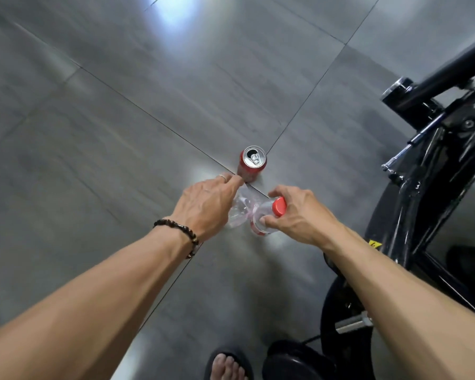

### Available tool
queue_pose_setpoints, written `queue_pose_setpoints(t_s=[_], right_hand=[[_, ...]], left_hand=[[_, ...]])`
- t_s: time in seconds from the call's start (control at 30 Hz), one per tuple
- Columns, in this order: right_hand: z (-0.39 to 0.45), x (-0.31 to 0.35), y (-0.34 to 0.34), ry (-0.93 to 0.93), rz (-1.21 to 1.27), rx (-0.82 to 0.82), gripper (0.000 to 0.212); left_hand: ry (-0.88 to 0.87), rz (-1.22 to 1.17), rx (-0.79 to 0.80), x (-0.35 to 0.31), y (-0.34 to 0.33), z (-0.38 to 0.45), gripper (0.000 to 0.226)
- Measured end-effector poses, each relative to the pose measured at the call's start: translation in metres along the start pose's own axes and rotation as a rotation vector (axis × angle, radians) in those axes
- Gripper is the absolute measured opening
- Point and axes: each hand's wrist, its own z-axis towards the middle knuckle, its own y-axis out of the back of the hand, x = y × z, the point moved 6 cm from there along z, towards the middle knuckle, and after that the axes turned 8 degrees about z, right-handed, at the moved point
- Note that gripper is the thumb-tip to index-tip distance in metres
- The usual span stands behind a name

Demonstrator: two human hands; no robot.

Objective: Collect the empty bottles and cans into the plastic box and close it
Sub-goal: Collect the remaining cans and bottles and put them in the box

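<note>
Spanning frame, grey tiled floor; black machine right of can. Left hand and right hand both clamped on crushed clear bottle, red cap, just before upright red can.

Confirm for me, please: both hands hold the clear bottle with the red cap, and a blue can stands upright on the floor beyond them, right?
Not quite: the can is red, not blue, as the head view shows. The rest holds: left hand and right hand hold the red-capped bottle.
</note>
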Motion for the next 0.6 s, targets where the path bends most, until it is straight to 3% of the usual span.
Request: queue_pose_setpoints(t_s=[0.27, 0.6], right_hand=[[-0.046, 0.072, 0.022, 0.076, -0.021, 0.036, 0.056], [-0.153, 0.258, 0.058, 0.323, -0.076, 0.122, 0.053]], left_hand=[[0.123, -0.049, 0.043, 0.033, 0.067, -0.095, 0.031], [0.325, -0.062, 0.02, 0.069, 0.209, -0.263, 0.032]])
